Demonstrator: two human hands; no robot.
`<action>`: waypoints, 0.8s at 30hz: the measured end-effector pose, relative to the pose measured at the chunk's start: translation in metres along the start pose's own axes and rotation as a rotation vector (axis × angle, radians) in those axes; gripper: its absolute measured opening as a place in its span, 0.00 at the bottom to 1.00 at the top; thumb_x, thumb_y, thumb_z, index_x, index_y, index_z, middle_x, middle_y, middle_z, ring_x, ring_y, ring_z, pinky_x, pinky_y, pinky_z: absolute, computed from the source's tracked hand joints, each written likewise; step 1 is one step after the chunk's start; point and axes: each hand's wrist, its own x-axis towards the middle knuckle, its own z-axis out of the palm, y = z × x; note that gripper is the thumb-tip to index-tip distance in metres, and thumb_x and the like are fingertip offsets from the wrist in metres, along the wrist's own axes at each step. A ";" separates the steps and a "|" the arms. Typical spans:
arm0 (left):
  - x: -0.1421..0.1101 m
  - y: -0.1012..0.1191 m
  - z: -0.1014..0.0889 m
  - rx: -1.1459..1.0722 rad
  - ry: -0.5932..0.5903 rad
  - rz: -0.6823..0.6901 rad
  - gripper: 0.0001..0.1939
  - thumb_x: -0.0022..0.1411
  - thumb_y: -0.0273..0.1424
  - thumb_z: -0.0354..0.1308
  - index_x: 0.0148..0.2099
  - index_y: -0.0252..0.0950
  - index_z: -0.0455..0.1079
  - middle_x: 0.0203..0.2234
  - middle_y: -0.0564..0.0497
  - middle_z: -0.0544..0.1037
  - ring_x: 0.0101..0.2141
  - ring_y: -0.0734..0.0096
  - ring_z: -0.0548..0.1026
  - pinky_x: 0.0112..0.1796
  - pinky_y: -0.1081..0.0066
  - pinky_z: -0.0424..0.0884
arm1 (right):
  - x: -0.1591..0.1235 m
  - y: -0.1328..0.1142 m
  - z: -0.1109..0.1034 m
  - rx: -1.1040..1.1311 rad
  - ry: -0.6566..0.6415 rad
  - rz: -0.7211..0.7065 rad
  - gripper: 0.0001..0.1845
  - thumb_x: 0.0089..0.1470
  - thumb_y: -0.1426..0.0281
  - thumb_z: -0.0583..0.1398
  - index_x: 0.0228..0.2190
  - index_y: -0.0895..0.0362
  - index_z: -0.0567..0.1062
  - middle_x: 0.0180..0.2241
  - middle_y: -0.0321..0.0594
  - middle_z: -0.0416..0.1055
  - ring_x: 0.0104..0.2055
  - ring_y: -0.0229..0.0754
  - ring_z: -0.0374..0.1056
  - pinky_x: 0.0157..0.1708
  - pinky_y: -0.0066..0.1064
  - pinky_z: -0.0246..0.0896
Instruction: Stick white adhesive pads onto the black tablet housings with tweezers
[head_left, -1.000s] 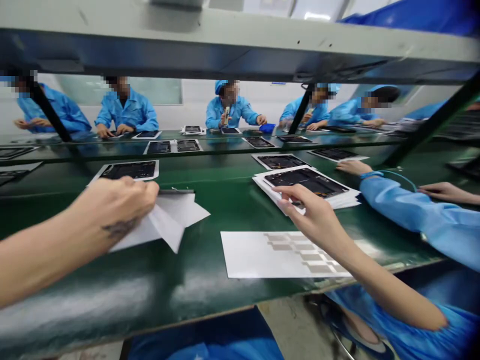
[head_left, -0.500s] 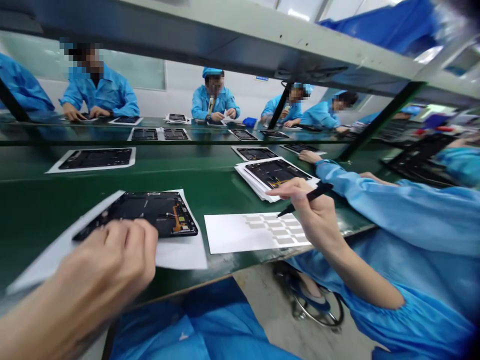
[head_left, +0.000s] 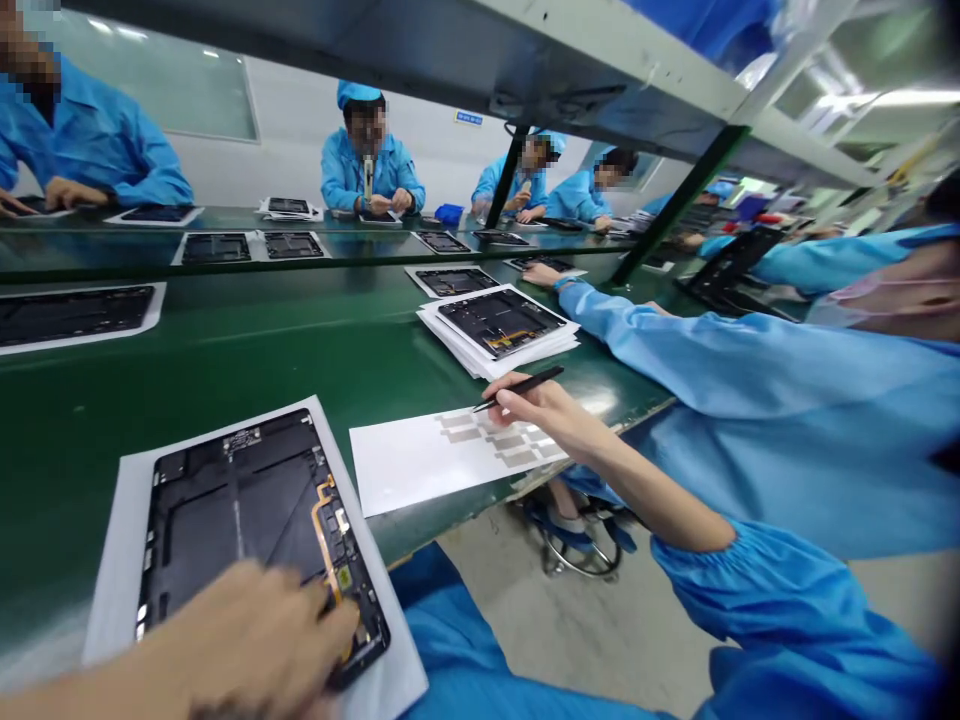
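My left hand (head_left: pixel 247 635), smeared by motion, lies over the lower part of an opened tablet housing (head_left: pixel 240 500). The black housing, with an orange flex cable (head_left: pixel 324 530) along its right side, rests on a white paper sheet (head_left: pixel 135 490). Whether those fingers grip anything is unclear. My right hand (head_left: pixel 536 405) is closed around slim black tweezers (head_left: pixel 525 385), their fine tip pointing left. Below the tip is a white sheet (head_left: pixel 405 465) bearing several grey adhesive pieces (head_left: pixel 459 428); my right hand covers part of it.
Beyond the sheet stands a stack of housings (head_left: pixel 499 320) on white papers. Another housing (head_left: pixel 75 315) lies at the left. A co-worker's sleeve (head_left: pixel 660 350) reaches over the bench at right. Overhead runs a shelf (head_left: pixel 450 60) with green posts (head_left: pixel 679 205). Several people in blue sit opposite.
The view has shifted to the right. The tablet housing and its paper have turned and come nearer to me. My left hand has moved onto its lower part. The tweezers have tilted flatter.
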 end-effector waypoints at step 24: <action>0.169 -0.078 -0.002 -0.282 0.263 0.441 0.23 0.74 0.41 0.45 0.67 0.45 0.59 0.66 0.40 0.58 0.65 0.48 0.54 0.61 0.47 0.54 | 0.021 0.012 -0.004 -0.012 -0.080 0.276 0.24 0.42 0.50 0.70 0.30 0.58 0.78 0.26 0.40 0.80 0.29 0.39 0.74 0.32 0.30 0.67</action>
